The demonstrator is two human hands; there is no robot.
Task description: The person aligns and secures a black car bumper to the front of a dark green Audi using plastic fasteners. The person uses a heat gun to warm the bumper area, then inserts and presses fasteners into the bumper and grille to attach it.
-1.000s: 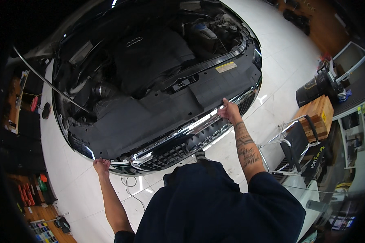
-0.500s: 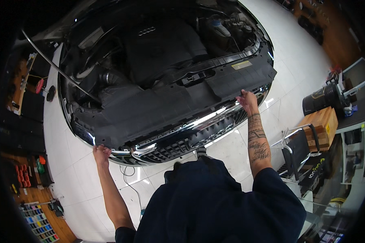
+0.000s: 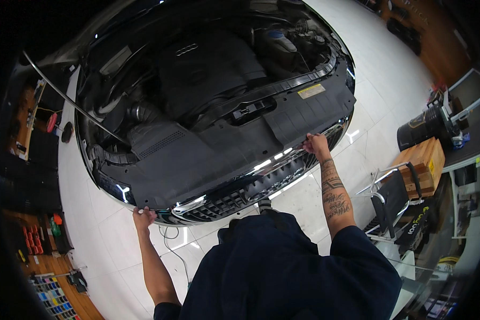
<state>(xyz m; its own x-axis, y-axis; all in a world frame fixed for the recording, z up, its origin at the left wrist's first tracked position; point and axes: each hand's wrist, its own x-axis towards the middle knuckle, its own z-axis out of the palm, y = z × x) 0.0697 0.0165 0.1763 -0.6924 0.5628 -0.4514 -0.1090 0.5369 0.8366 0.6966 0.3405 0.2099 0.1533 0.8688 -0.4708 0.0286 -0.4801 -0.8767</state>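
Two hands (image 3: 144,218) (image 3: 318,145), fingers (image 3: 308,144) curled at blk cover (image 3: 218,152) edge, hold unclear, cover flatter vs b4

On my feed, a pale tiled floor (image 3: 109,245) spreads below the left fingers (image 3: 151,215); dark cabinets (image 3: 29,173) stand farther left. Right of the right fingers (image 3: 308,144) I see reflected light (image 3: 352,136) on that floor, then a black metal-framed stool (image 3: 393,201) beside a wooden block (image 3: 417,162).
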